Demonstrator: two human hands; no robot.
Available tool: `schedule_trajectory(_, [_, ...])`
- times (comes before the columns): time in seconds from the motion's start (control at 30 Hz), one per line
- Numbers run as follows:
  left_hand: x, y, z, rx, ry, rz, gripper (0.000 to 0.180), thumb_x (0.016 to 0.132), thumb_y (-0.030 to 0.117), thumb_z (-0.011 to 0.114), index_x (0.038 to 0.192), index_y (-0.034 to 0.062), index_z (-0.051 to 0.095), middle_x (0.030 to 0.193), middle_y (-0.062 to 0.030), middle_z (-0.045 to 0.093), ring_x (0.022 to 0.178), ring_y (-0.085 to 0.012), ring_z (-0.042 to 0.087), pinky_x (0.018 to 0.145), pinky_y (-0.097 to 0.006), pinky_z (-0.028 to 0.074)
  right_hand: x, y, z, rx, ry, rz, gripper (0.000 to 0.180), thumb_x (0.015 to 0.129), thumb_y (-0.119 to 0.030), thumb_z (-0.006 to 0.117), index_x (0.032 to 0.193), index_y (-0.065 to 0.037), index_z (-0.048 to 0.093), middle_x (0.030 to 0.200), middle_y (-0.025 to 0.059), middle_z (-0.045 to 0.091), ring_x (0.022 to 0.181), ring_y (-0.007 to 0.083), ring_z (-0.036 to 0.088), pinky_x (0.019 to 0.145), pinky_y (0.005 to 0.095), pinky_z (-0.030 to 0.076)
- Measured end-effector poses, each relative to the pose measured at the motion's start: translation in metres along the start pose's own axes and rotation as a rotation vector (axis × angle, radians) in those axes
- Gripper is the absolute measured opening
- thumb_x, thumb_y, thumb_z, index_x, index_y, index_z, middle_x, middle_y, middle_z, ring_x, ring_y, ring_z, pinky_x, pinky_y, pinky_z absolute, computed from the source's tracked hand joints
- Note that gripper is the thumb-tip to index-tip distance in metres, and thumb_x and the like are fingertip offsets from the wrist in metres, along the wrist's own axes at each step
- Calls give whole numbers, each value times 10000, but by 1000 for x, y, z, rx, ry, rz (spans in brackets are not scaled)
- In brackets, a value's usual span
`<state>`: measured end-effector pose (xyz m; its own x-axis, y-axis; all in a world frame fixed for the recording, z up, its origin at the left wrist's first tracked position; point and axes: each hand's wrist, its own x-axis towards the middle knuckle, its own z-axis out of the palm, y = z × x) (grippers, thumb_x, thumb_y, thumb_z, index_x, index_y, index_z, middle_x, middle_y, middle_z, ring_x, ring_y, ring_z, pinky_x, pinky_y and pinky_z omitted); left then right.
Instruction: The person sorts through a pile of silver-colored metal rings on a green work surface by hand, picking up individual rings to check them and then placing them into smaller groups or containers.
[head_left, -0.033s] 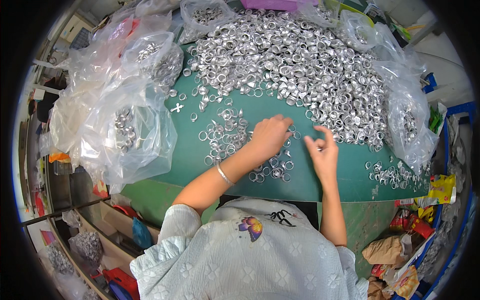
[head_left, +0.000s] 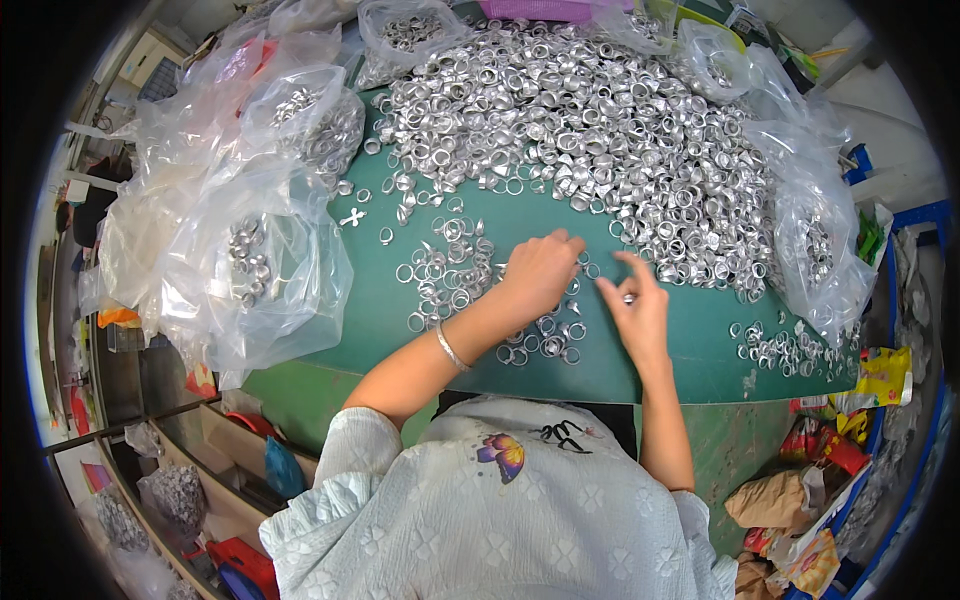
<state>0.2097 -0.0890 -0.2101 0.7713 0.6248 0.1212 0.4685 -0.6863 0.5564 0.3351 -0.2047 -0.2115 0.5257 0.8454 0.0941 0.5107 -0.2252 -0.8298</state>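
My left hand [head_left: 543, 272] is over the green table top, its fingers curled in and the fingertips beside a few loose silver rings [head_left: 590, 270]. Whatever it pinches is hidden by the fingers. To its right, my right hand [head_left: 642, 318] has thumb and index finger spread apart, while a small silver ring [head_left: 628, 298] shows against its curled lower fingers. A loose cluster of silver rings [head_left: 455, 275] lies left of my left hand, and more rings [head_left: 545, 340] lie under that wrist. The big heap of silver rings [head_left: 590, 120] rises just beyond both hands.
Clear plastic bags holding rings [head_left: 250, 260] crowd the table's left side, and another bag [head_left: 815, 240] stands at the right. A small ring pile [head_left: 795, 352] lies near the right front edge. A silver cross [head_left: 352, 217] lies at left. A pink basket [head_left: 540, 10] is at the back.
My right hand has shifted slightly left, toward my left hand, with its thumb and index finger moving that way too. My left hand is nearly where it was.
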Motion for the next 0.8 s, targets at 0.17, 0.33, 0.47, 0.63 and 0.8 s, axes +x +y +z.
schedule_trajectory(0.17, [7,-4,4,-97,14,9,134,718,128,662,820,50,626,769,-100,578,643,-267,567,578,-367,446,3,2,11,-337,-71,-159,248,715,-88,676,945,-55,592,525,90,517,457,193,505,458,305,382])
schedule_trajectory(0.33, [-7,-3,-14,-812,-125,-186,111,755,94,642,835,20,621,673,12,551,566,-72,481,490,-233,380,2,1,1,410,-166,154,202,765,-68,640,947,-14,571,545,-11,489,450,70,398,426,223,296])
schedule_trajectory(0.47, [-24,24,-40,-1006,-198,-376,140,769,109,641,861,8,612,610,57,497,502,4,391,431,-155,291,-12,-18,-7,803,-222,248,218,795,-25,605,1001,5,543,596,-63,453,505,-9,357,446,150,237])
schedule_trajectory(0.63, [-35,32,-47,-1124,-226,-426,134,765,102,643,862,14,615,637,65,504,515,7,397,438,-155,299,-20,-25,-7,836,-205,159,248,794,-3,596,1032,8,527,621,-51,468,524,-5,371,452,147,245])
schedule_trajectory(0.8, [-39,34,-47,-1108,-204,-384,117,764,92,641,856,23,618,667,61,513,548,9,409,458,-153,311,-23,-29,-8,896,-215,158,253,796,-6,596,1038,9,523,622,-45,470,509,-3,367,436,149,240])
